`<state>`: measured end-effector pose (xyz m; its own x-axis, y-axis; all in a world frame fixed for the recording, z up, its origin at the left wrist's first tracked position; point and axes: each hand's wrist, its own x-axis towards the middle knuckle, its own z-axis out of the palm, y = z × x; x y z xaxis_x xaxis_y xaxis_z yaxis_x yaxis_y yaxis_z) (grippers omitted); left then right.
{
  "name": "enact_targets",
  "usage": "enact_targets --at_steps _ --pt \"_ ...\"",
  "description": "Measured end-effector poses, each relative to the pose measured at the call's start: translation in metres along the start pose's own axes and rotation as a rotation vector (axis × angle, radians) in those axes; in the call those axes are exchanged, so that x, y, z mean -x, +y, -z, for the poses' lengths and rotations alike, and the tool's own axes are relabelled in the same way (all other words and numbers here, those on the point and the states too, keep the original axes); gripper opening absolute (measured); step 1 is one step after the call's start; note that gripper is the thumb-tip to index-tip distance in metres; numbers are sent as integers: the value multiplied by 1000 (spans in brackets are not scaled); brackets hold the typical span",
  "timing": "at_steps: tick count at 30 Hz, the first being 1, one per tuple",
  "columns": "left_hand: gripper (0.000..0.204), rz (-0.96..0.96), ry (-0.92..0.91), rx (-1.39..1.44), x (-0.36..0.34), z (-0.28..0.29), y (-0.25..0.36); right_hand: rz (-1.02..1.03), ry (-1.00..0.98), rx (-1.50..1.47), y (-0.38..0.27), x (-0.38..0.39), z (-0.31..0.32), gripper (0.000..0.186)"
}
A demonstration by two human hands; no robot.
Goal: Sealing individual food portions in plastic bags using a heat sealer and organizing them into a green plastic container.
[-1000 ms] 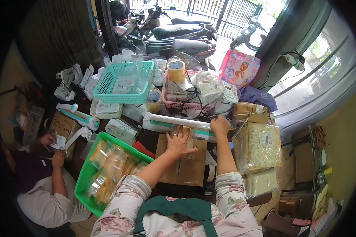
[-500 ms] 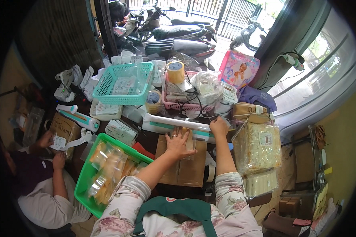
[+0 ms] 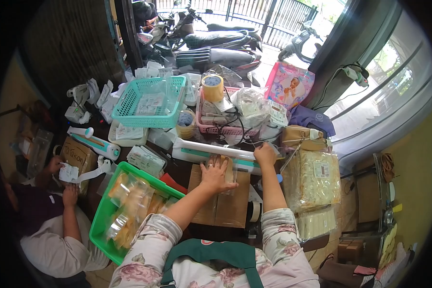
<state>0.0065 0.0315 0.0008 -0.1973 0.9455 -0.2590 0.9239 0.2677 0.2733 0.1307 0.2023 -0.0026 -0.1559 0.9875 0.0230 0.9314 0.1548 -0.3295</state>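
Observation:
A white and teal impulse sealer [image 3: 189, 150] lies across the table in front of me. My right hand [image 3: 265, 155] is closed around the right end of its long lever, which is down. Fingers spread, my left hand [image 3: 215, 175] lies flat on a clear plastic bag [image 3: 231, 176] whose far edge meets the sealer. What the bag holds is mostly covered by the hand. Under both sits a brown cardboard box [image 3: 233, 207]. To the left, a green basket [image 3: 95, 226] is filled with clear packs of orange-brown food [image 3: 134, 201].
Behind the sealer stand a turquoise basket [image 3: 120, 115], a pink basket [image 3: 206, 128] and a tape roll [image 3: 212, 89]. Large clear packs [image 3: 317, 180] are stacked on the right. At left, a co-worker's hands [image 3: 68, 185] hold white labels; another sealer [image 3: 96, 144] lies nearby.
My hands and the sealer stay as they were. At the left, the co-worker's label has shifted slightly in their hands.

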Motion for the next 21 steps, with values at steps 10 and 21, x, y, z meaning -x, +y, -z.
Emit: enact_targets --at_steps 10,21 --pt "108 -4 -13 2 -2 1 -1 10 16 -23 8 1 -10 23" --pt "106 -6 3 8 0 5 -2 18 23 -16 12 0 -19 21"
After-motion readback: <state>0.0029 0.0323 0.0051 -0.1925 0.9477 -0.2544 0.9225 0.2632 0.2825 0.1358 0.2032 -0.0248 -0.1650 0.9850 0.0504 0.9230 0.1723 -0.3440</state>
